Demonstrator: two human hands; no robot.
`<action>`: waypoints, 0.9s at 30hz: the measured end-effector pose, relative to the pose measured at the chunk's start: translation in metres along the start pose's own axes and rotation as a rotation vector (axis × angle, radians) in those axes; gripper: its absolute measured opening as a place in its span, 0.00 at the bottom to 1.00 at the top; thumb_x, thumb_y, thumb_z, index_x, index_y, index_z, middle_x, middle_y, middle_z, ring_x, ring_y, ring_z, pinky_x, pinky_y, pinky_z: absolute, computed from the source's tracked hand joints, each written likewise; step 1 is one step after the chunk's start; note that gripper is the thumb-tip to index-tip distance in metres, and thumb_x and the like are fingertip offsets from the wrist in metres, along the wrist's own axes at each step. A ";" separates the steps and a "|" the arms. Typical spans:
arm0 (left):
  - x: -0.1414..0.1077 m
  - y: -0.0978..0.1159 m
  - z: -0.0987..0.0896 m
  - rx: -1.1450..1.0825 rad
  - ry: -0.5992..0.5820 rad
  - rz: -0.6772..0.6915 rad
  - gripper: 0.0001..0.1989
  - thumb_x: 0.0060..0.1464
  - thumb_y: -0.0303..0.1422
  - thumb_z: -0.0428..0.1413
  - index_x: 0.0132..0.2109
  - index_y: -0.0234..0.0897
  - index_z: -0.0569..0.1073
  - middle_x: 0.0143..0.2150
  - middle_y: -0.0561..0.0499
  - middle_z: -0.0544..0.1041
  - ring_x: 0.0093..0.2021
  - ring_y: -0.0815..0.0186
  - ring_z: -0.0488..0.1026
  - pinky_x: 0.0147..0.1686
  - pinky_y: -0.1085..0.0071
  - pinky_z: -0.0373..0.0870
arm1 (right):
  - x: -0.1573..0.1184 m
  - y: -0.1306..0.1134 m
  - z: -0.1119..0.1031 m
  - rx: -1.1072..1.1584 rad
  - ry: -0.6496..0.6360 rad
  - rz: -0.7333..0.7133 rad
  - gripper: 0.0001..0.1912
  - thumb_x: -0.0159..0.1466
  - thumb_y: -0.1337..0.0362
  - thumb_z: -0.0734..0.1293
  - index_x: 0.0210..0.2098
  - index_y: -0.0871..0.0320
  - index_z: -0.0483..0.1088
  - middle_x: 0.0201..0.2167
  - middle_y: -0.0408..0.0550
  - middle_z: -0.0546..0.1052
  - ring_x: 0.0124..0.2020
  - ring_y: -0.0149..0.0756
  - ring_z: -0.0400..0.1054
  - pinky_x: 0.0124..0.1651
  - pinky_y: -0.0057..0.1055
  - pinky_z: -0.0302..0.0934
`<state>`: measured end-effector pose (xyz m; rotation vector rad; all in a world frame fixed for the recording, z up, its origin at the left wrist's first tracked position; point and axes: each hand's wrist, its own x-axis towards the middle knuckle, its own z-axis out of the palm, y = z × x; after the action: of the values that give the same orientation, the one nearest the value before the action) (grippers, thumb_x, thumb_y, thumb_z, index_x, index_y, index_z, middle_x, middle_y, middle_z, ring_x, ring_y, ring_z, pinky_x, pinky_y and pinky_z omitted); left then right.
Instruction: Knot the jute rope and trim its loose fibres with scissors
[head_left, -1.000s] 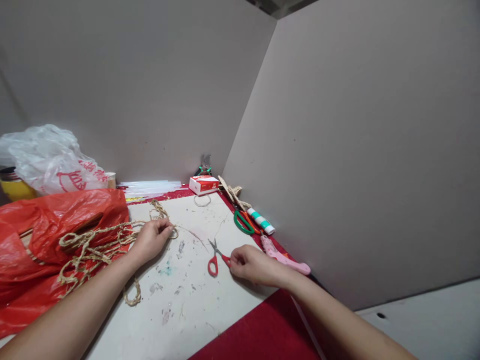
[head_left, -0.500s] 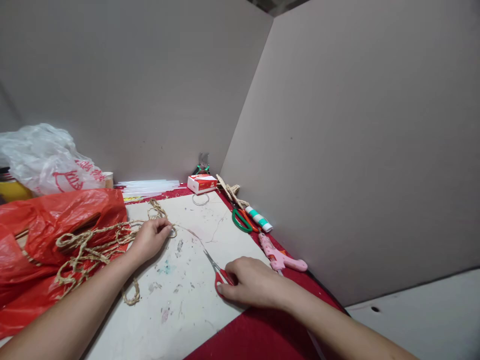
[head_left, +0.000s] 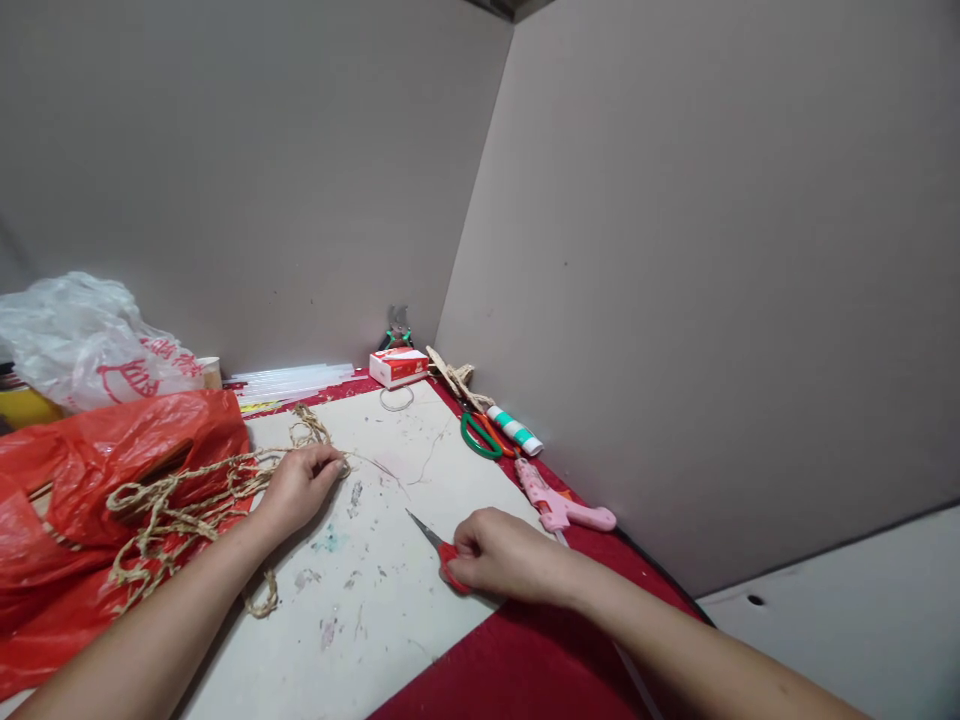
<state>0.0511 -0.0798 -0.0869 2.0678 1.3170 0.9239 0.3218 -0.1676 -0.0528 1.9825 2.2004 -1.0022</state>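
Right hand [head_left: 499, 555] curls round scissors [head_left: 445, 552]; left hand [head_left: 304, 487] seemingly pinches braided cord [head_left: 238, 480].

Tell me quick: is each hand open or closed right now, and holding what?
Left hand: closed, pinching the braided straw rope.
Right hand: closed on the red-handled scissors.

Single view, head-worn. Looks forward and slightly down over table [head_left: 517, 665] into a corner of grey walls [head_left: 240, 180]. Close range: left hand [head_left: 301, 487], right hand [head_left: 499, 555] in lower half, walls filling the upper.
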 end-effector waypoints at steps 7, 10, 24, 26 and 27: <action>0.000 0.004 -0.001 0.044 -0.040 -0.005 0.13 0.55 0.38 0.49 0.34 0.38 0.75 0.33 0.50 0.79 0.34 0.62 0.73 0.37 0.69 0.65 | 0.017 0.021 -0.014 0.537 -0.069 0.008 0.27 0.59 0.42 0.59 0.18 0.58 0.60 0.08 0.36 0.56 0.10 0.23 0.51 0.15 0.23 0.45; -0.001 0.007 -0.002 0.100 -0.030 0.008 0.13 0.56 0.38 0.49 0.35 0.38 0.76 0.35 0.49 0.79 0.35 0.61 0.73 0.38 0.68 0.65 | 0.026 0.027 -0.022 0.678 -0.110 0.050 0.28 0.61 0.40 0.57 0.19 0.58 0.60 0.08 0.36 0.55 0.09 0.23 0.50 0.14 0.22 0.45; 0.021 0.046 0.006 0.215 -0.200 0.001 0.08 0.48 0.32 0.53 0.25 0.40 0.76 0.25 0.49 0.76 0.30 0.61 0.70 0.34 0.68 0.61 | 0.063 0.026 -0.028 1.011 -0.217 0.144 0.23 0.61 0.44 0.60 0.23 0.58 0.57 0.10 0.33 0.56 0.08 0.20 0.45 0.12 0.20 0.41; 0.031 0.056 0.010 0.235 -0.285 -0.031 0.09 0.47 0.30 0.52 0.25 0.40 0.76 0.23 0.51 0.75 0.27 0.63 0.69 0.31 0.69 0.60 | 0.065 0.029 -0.028 1.066 -0.249 0.133 0.22 0.61 0.47 0.62 0.23 0.58 0.58 0.11 0.32 0.54 0.09 0.19 0.44 0.12 0.19 0.39; 0.036 0.060 0.013 0.256 -0.308 -0.026 0.09 0.47 0.29 0.52 0.25 0.40 0.76 0.24 0.50 0.75 0.26 0.63 0.68 0.30 0.69 0.59 | 0.066 0.030 -0.028 1.084 -0.266 0.124 0.21 0.61 0.49 0.63 0.23 0.58 0.58 0.11 0.31 0.53 0.09 0.18 0.44 0.12 0.19 0.38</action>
<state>0.1060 -0.0713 -0.0420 2.2667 1.3438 0.4178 0.3470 -0.0965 -0.0714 1.9770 1.4333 -2.6021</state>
